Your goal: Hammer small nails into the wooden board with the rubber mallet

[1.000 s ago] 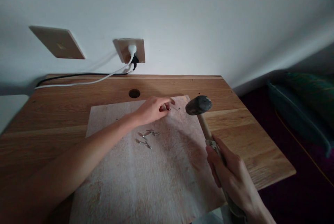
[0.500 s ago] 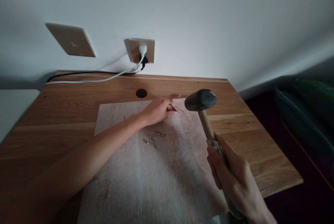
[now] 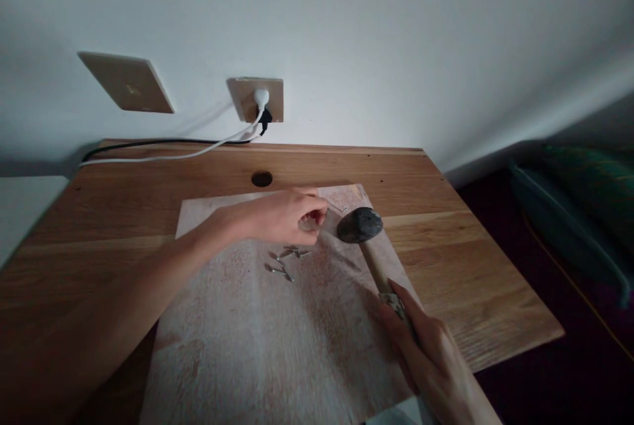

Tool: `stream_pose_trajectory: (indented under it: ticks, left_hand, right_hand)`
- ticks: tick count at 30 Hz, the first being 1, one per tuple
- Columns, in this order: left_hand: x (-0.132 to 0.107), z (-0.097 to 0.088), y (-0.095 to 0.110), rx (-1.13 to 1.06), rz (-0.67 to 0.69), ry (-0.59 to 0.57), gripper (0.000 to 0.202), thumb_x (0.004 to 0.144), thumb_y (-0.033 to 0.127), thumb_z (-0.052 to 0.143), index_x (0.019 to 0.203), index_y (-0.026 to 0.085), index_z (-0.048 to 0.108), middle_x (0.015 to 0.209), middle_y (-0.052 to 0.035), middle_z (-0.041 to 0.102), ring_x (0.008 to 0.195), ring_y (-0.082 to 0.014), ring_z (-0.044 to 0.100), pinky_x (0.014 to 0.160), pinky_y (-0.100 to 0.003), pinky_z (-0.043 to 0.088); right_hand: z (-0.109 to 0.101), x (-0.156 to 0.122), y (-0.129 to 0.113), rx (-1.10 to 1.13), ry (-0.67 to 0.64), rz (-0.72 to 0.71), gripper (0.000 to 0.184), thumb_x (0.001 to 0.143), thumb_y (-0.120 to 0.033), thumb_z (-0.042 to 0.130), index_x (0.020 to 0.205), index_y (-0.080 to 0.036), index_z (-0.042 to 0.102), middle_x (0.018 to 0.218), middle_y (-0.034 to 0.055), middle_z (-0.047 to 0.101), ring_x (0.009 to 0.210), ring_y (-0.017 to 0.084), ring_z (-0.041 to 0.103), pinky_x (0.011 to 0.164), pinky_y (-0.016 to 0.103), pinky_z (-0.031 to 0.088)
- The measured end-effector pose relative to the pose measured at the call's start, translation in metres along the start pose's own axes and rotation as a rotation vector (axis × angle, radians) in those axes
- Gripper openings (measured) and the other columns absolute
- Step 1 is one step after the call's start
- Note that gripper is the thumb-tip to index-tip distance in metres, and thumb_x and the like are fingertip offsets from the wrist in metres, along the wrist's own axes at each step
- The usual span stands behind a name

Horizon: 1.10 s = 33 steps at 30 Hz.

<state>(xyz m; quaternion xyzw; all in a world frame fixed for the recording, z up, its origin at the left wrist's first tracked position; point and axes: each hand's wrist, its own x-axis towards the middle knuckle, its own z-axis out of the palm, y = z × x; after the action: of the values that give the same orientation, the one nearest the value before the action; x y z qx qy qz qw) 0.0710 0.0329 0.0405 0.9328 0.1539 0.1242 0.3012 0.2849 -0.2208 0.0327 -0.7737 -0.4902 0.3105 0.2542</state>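
On the left, the wall plate (image 3: 126,83) was fixed to the wall, with the white cable (image 3: 198,153) running along the far edge of the wooden table (image 3: 460,247) to the socket plate (image 3: 242,98), as half a second before. Your left arm reached in from the near left over the pale board (image 3: 228,346). Your left hand (image 3: 284,215) had rolled over: the forefinger that had pointed right was now bent in, and thumb and fingers curled round a gap; you could not tell whether the tips pinched anything. Just on the near side of that hand, the loose nails (image 3: 286,272) lay in the same small cluster on the board. Just right of your fingertips, a slanted nail (image 3: 335,204) showed near the board's far right corner, which the mallet (image 3: 374,263) had partly covered earlier. The mallet's dark head had come nearer and leftward, and sat beside that nail in view; you could not tell whether they touched. Your right hand (image 3: 426,346) was wrapped firmly round its handle, over the board's right edge.
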Motion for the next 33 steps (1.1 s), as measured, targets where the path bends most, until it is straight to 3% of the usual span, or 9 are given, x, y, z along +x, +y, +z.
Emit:
stream_pose_trajectory:
  ticks: [3, 7, 11, 18, 22, 28, 33]
  left_hand:
    - [-0.017, -0.005, 0.017, 0.125, -0.014, -0.164, 0.015, 0.077, 0.01, 0.068, 0.084, 0.023, 0.062, 0.089, -0.0014, 0.067, 0.076, -0.0182, 0.061, 0.068, -0.031, 0.041]
    - [-0.029, 0.0, 0.021, 0.198, -0.021, -0.2, 0.024, 0.073, -0.001, 0.062, 0.08, 0.022, 0.061, 0.086, -0.0014, 0.068, 0.08, -0.0189, 0.063, 0.068, -0.031, 0.04]
    - [-0.03, 0.003, 0.013, 0.115, -0.024, -0.167, 0.026, 0.075, -0.003, 0.058, 0.079, 0.022, 0.062, 0.077, 0.0009, 0.066, 0.073, -0.0166, 0.062, 0.065, -0.03, 0.038]
    - [-0.023, 0.003, -0.015, 0.0, -0.002, 0.016, 0.02, 0.075, 0.004, 0.058, 0.085, 0.021, 0.066, 0.078, 0.0014, 0.065, 0.067, -0.013, 0.058, 0.065, -0.028, 0.041]
    - [-0.016, 0.003, -0.023, 0.018, -0.013, 0.056, 0.02, 0.075, 0.005, 0.06, 0.087, 0.019, 0.067, 0.076, 0.0013, 0.064, 0.065, -0.0123, 0.056, 0.062, -0.028, 0.041]
    - [-0.003, 0.01, -0.03, -0.022, 0.017, 0.203, 0.018, 0.091, 0.011, 0.059, 0.094, 0.018, 0.076, 0.093, -0.0054, 0.075, 0.084, -0.0159, 0.069, 0.077, -0.029, 0.051]
    - [0.0, 0.021, -0.041, -0.037, 0.015, 0.266, 0.015, 0.092, 0.014, 0.064, 0.094, 0.019, 0.078, 0.095, -0.006, 0.079, 0.09, -0.0186, 0.072, 0.083, -0.033, 0.054]
  right_hand:
    - [0.0, 0.0, 0.003, -0.018, -0.025, -0.001, 0.072, 0.106, -0.065, 0.049, 0.146, -0.008, 0.065, 0.074, 0.0047, 0.076, 0.064, 0.023, 0.072, 0.055, 0.026, 0.054]
    - [0.0, 0.001, 0.006, -0.038, -0.021, -0.01, 0.072, 0.106, -0.066, 0.048, 0.146, -0.008, 0.065, 0.086, 0.0085, 0.081, 0.076, 0.025, 0.076, 0.07, 0.03, 0.06]
    - [0.0, 0.001, 0.006, -0.011, -0.037, -0.013, 0.07, 0.106, -0.066, 0.049, 0.146, -0.01, 0.065, 0.093, 0.0103, 0.084, 0.087, 0.028, 0.08, 0.077, 0.03, 0.062]
    - [0.0, 0.0, 0.006, -0.026, -0.019, -0.004, 0.074, 0.105, -0.068, 0.047, 0.145, -0.009, 0.066, 0.085, 0.009, 0.083, 0.077, 0.026, 0.079, 0.071, 0.03, 0.061]
    - [0.001, 0.0, 0.006, -0.018, -0.024, -0.008, 0.071, 0.106, -0.067, 0.048, 0.145, -0.01, 0.066, 0.089, 0.0095, 0.083, 0.085, 0.026, 0.08, 0.078, 0.029, 0.062]
    - [0.001, 0.0, 0.008, -0.006, -0.027, 0.004, 0.071, 0.107, -0.065, 0.049, 0.147, -0.008, 0.064, 0.085, 0.009, 0.082, 0.077, 0.026, 0.079, 0.071, 0.03, 0.062]
    - [0.0, 0.001, 0.008, -0.001, -0.032, -0.012, 0.072, 0.106, -0.065, 0.049, 0.147, -0.008, 0.064, 0.086, 0.0097, 0.083, 0.077, 0.026, 0.079, 0.07, 0.03, 0.062]
